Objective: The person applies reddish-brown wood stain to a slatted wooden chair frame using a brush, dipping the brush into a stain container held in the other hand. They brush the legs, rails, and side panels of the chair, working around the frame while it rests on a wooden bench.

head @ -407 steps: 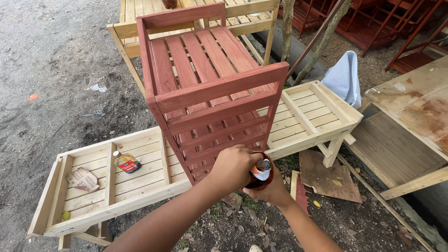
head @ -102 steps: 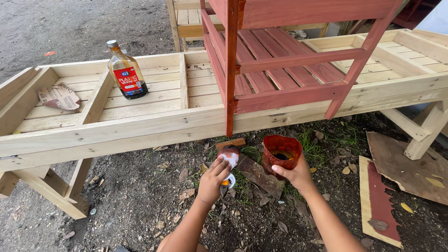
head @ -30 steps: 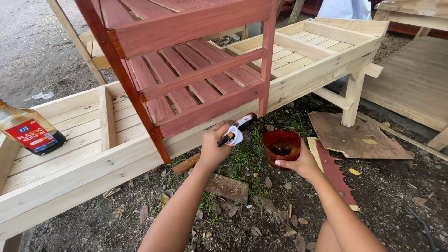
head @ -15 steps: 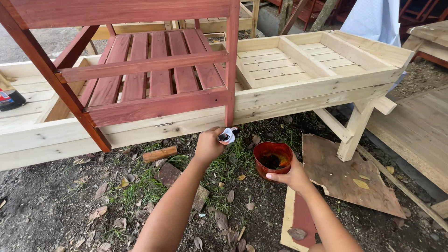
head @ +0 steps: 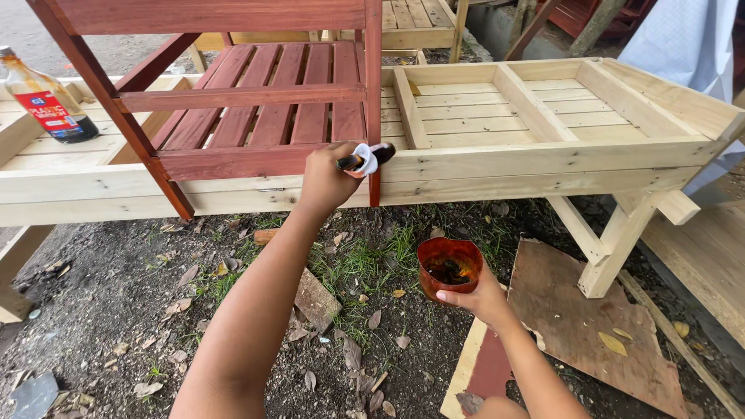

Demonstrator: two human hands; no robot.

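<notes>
My left hand (head: 326,180) grips a small paintbrush (head: 369,157) with a white ferrule; its dark bristles press against the right front leg of a red-stained slatted wooden rack (head: 256,101). The rack rests on a long unpainted wooden frame (head: 497,159) with compartments. My right hand (head: 485,299) holds a red plastic cup (head: 448,268) with dark stain inside, low over the ground, below and right of the brush.
A clear bottle with a red label (head: 43,101) lies on the frame at far left. Dirt, grass and dry leaves cover the ground, with a stained board (head: 590,326) under the frame's leg (head: 613,240). Grey cloth (head: 691,39) hangs at top right.
My left hand has risen from below the frame's rail and brought the brush onto the rack's red leg. The cup stays low in my right hand. My view shifted left, showing the bottle again.
</notes>
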